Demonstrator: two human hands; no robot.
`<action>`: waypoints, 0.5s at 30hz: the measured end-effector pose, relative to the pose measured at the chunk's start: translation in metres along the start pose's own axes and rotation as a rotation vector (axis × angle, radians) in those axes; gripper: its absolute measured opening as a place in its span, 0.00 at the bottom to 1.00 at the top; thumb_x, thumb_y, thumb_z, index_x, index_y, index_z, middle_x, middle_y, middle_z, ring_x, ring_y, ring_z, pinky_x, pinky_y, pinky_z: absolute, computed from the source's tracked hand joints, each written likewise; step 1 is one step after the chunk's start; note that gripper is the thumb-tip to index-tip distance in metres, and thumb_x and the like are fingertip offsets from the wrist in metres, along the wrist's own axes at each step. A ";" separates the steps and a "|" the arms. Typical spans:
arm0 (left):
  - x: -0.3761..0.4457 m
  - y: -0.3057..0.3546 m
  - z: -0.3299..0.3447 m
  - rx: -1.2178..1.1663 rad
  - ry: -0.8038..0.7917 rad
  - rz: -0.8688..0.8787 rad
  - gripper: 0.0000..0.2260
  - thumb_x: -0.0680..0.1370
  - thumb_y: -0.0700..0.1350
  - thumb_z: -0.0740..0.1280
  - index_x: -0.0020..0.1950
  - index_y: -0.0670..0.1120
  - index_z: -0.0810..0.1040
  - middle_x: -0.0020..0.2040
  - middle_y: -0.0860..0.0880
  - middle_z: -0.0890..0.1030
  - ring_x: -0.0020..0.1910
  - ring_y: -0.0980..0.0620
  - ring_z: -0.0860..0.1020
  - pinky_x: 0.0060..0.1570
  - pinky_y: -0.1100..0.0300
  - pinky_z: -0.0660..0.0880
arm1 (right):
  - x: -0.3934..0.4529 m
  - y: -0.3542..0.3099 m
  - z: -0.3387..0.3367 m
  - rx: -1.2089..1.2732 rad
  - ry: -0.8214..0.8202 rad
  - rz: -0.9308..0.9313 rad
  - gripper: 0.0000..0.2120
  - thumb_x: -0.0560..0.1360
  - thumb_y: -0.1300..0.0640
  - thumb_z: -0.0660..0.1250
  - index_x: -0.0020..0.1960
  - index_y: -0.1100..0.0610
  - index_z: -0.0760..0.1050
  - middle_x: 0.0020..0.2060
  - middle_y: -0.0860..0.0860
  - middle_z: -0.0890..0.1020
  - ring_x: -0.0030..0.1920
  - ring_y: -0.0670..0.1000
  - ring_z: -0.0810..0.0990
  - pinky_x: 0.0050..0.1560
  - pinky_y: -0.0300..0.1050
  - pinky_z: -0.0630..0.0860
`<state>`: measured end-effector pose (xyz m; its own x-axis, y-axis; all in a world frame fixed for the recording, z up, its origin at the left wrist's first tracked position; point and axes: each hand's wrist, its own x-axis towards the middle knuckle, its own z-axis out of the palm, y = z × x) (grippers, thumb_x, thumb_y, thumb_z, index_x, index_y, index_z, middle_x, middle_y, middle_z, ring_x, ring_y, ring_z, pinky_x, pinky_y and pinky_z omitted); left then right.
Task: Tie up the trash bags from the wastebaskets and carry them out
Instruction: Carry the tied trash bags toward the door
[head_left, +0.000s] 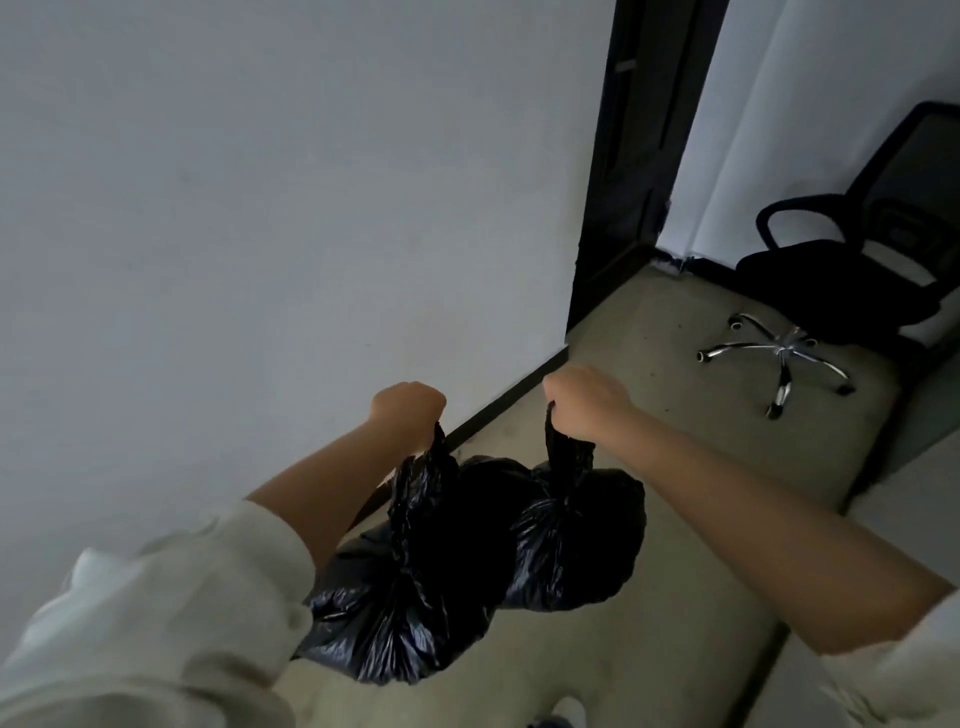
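Two tied black trash bags hang in front of me above the floor. My left hand (408, 410) is shut on the twisted neck of the larger bag (400, 618), which hangs lower at the left. My right hand (587, 400) is shut on the neck of the smaller bag (576, 545) at the right. The two bags touch each other in the middle. Both sleeves are white and pushed up the forearms.
A white wall (260, 208) with a dark baseboard runs along my left. A dark door frame (623, 182) stands ahead. A black office chair (841, 291) with a chrome wheeled base stands at the right on the beige floor (675, 467). A shoe tip (569, 712) shows at the bottom.
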<state>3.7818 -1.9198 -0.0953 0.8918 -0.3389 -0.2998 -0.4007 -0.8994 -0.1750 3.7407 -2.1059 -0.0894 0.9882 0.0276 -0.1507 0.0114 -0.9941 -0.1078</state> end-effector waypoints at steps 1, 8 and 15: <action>0.023 0.007 -0.005 -0.005 -0.013 0.003 0.10 0.76 0.34 0.58 0.49 0.46 0.74 0.34 0.51 0.65 0.44 0.49 0.71 0.41 0.61 0.68 | 0.017 0.017 -0.003 0.013 -0.007 0.017 0.18 0.72 0.69 0.56 0.28 0.56 0.54 0.28 0.49 0.60 0.28 0.46 0.57 0.26 0.39 0.54; 0.182 0.053 -0.030 -0.032 -0.092 0.033 0.14 0.75 0.32 0.58 0.57 0.43 0.75 0.57 0.44 0.77 0.58 0.45 0.75 0.51 0.56 0.74 | 0.154 0.124 -0.005 0.065 -0.076 0.036 0.07 0.73 0.67 0.56 0.38 0.59 0.65 0.29 0.48 0.62 0.39 0.53 0.68 0.27 0.38 0.57; 0.356 0.090 -0.025 -0.059 -0.169 0.113 0.16 0.77 0.35 0.59 0.63 0.44 0.72 0.60 0.43 0.76 0.61 0.44 0.74 0.56 0.55 0.74 | 0.316 0.218 0.023 0.073 -0.248 0.079 0.09 0.74 0.66 0.57 0.50 0.64 0.74 0.33 0.50 0.66 0.44 0.53 0.68 0.40 0.44 0.65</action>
<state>4.0689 -2.1282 -0.1940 0.7920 -0.3916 -0.4685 -0.4785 -0.8746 -0.0779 4.0521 -2.3119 -0.1835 0.9179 -0.0156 -0.3964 -0.0838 -0.9843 -0.1553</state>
